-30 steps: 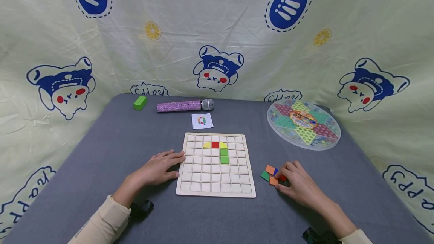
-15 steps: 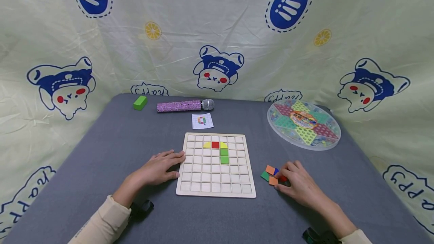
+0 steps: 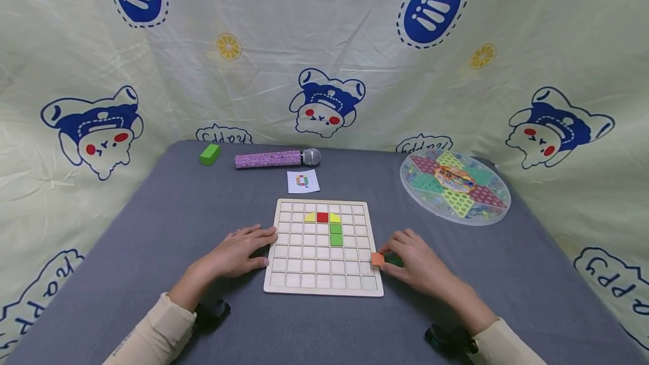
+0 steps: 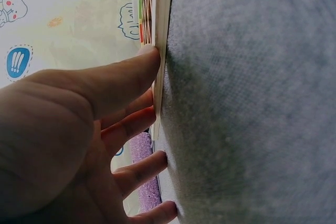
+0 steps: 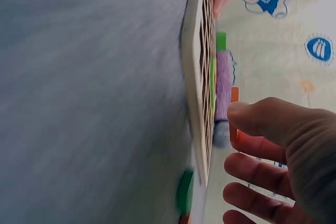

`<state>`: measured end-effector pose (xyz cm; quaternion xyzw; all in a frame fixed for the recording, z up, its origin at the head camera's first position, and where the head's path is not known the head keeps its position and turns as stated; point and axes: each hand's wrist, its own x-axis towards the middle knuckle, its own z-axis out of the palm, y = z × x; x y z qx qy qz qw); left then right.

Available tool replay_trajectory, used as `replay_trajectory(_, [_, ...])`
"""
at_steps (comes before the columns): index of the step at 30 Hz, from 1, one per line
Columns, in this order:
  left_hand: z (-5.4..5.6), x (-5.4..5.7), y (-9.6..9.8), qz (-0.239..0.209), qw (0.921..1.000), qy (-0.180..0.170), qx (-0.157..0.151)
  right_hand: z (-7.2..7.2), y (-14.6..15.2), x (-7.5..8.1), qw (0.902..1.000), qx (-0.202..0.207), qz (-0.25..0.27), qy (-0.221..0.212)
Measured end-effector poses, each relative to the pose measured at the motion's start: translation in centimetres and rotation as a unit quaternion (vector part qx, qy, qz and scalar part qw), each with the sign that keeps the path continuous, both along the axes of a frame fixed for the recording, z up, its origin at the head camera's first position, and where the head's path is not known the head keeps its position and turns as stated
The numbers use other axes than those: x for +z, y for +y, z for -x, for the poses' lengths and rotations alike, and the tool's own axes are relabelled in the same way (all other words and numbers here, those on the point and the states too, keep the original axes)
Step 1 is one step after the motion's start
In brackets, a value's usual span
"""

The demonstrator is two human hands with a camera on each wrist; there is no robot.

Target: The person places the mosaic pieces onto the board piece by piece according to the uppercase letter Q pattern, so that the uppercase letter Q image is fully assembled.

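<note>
A wooden grid board lies on the table, with two yellow pieces, a red square and two green squares in its upper cells. At its left edge rests my left hand, thumb and fingertips on the rim and fingers extended. Over the board's right edge, my right hand pinches an orange square tile between thumb and index finger; in the right wrist view this tile is held above the board. A dark green tile lies below that hand, and the other loose tiles are mostly hidden behind it.
Beyond the board lie a small card with a coloured pattern, a glittery purple microphone and a green block. A round, clear-covered star game board sits at the back right. Printed cloth hangs behind the table.
My right hand has picked up an orange tile from the loose pieces and moved left with it to the board's right edge. The left hand stays where it was.
</note>
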<state>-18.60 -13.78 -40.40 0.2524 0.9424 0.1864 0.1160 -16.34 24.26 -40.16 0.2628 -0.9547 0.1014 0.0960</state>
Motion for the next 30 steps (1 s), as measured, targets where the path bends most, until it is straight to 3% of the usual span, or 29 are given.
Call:
replay_trajectory(5, [0.0,0.0,0.1,-0.001,1.0,0.0,0.0,1.3,-2.6,0.3,0.9996,0.022,-0.008,0.015])
replay_trajectory(17, [0.0,0.1,0.0,0.001,1.0,0.0,0.001,5.0,-7.4,0.8,0.9984,0.053,-0.02,-0.006])
replay_trajectory(23, [0.1,-0.1,-0.1,0.001,1.0,-0.002,0.0,6.5,-9.1,0.6,0.9979,0.044,-0.026,-0.039])
replay_trajectory(30, [0.1,-0.2,0.0,0.0,1.0,0.002,0.001,7.8,-10.3,0.5,0.9972,0.052,-0.02,-0.049])
